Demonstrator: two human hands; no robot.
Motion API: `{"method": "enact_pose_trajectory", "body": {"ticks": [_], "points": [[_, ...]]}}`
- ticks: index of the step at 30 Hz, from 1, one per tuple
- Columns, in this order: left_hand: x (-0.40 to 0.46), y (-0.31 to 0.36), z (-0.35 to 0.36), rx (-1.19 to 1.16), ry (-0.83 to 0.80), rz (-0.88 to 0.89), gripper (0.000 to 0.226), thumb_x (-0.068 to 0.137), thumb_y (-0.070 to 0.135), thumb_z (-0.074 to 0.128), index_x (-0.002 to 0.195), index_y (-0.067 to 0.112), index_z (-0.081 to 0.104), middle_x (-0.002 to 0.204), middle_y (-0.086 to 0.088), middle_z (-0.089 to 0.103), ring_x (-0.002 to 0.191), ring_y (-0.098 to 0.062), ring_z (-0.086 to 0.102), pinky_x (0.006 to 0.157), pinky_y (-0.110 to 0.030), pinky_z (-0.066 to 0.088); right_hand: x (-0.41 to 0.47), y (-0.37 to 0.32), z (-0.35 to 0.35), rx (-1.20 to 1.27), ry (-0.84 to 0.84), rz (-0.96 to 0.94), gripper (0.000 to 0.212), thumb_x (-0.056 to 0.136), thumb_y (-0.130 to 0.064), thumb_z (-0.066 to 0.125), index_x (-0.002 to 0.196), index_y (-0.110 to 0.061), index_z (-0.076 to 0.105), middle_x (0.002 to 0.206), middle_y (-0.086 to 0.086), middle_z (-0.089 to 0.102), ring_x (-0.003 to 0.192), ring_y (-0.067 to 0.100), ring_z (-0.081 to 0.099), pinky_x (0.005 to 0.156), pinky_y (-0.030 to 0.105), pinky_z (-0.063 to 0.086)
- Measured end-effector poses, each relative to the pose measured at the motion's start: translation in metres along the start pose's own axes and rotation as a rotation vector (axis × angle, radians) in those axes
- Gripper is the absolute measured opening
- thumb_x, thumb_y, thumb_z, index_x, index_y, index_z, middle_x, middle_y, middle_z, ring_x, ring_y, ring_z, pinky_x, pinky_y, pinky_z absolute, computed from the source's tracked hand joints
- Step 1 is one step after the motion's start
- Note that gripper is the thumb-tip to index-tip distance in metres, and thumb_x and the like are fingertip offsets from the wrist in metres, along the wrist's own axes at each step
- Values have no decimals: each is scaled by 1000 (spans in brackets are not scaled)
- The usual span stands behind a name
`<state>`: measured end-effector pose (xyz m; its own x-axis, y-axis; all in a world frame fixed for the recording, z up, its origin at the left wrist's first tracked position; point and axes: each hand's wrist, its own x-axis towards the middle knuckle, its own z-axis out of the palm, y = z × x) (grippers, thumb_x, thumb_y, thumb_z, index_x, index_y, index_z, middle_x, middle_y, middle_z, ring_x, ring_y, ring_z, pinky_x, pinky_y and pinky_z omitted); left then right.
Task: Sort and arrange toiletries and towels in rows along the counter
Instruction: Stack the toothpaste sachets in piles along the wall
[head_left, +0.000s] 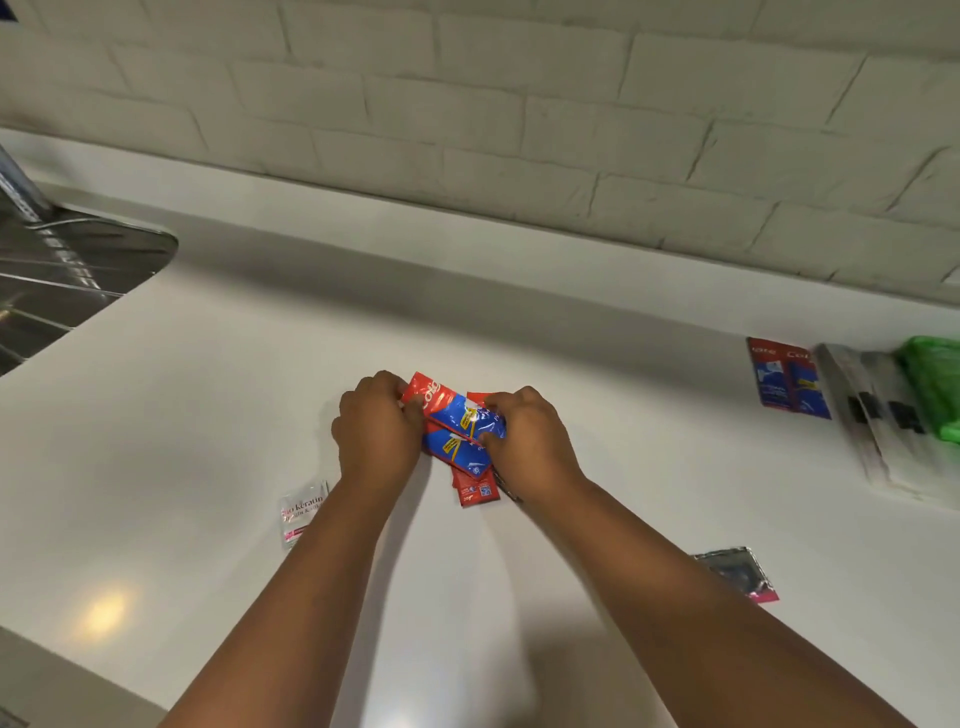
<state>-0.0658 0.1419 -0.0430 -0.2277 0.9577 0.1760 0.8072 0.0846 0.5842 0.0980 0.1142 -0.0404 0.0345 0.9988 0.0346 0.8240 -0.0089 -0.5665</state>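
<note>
A small bunch of red and blue toothpaste sachets (457, 426) sits at the middle of the white counter (208, 395). My left hand (376, 431) pinches the bunch at its left end. My right hand (524, 434) grips it from the right, fingers curled over the top sachet. One red sachet end pokes out below my hands. Two more red and blue sachets (787, 382) lie side by side at the far right. A white keratin sachet (301, 512) lies left of my left forearm. A silver and pink sachet (740, 571) lies right of my right forearm.
A steel sink (57, 265) is set into the counter at the far left. At the right edge lie white wrapped packs (878, 415) and a green bag (935, 379). A pale brick wall (519, 130) runs behind the counter.
</note>
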Motion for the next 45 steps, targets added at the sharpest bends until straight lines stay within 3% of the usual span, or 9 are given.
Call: {"method": "enact_pose_trajectory", "body": {"ticks": [6,10,14,18,21,27,37,40,45], "points": [[-2,41,7,-460,-46,13,11,94,19,55,103,16,50,90,2,60,83,-23,63,67,-28,47,-5,19,-16,305,90,138,7,87,-14,62,91,-16,68,91,2,65,78,15,57,65,25,42],[-15,80,28,-659,-197,-68,29,89,18,63,110,25,45,86,3,62,79,-22,68,73,-41,56,-13,48,-36,434,134,270,9,85,-16,67,79,-21,63,77,-2,67,70,15,61,66,28,48],[-44,122,63,-693,-368,0,52,81,6,70,121,20,40,86,3,63,73,-12,66,72,-33,52,-22,89,-53,556,211,408,5,73,-24,69,72,-26,64,76,1,73,73,24,71,73,46,58],[-69,155,93,-619,-483,101,50,79,2,68,122,16,46,101,0,64,78,-13,64,75,-28,51,-37,122,-78,442,351,520,14,78,-13,63,78,-26,59,84,3,71,76,22,67,67,32,54],[-81,175,115,-403,-477,349,42,81,13,70,121,16,60,120,-2,64,104,-23,59,92,-35,47,-49,147,-94,358,396,578,16,81,-12,57,88,-25,59,86,2,70,77,24,65,72,37,54],[-92,198,145,83,-485,691,46,96,48,43,140,38,41,151,17,36,139,-11,30,99,-36,26,-55,185,-109,133,405,542,17,85,-19,60,101,-21,65,94,3,70,84,23,64,70,33,52],[-63,236,186,258,-503,761,48,99,40,33,147,37,27,156,18,23,145,-7,17,99,-37,23,-45,238,-121,-275,571,364,34,85,-25,66,118,-17,66,117,8,62,99,32,56,78,40,48],[-52,248,199,286,-503,786,49,100,40,30,148,36,25,157,17,22,146,-8,17,102,-39,23,-33,254,-126,-346,565,298,37,89,-29,52,122,-15,64,128,8,62,117,36,54,89,44,50],[-39,261,216,270,-504,792,55,96,55,32,147,35,29,157,17,22,147,-9,15,112,-50,17,-13,270,-125,-347,458,236,53,97,-35,28,134,-9,55,139,12,55,137,33,41,114,48,32]]}}
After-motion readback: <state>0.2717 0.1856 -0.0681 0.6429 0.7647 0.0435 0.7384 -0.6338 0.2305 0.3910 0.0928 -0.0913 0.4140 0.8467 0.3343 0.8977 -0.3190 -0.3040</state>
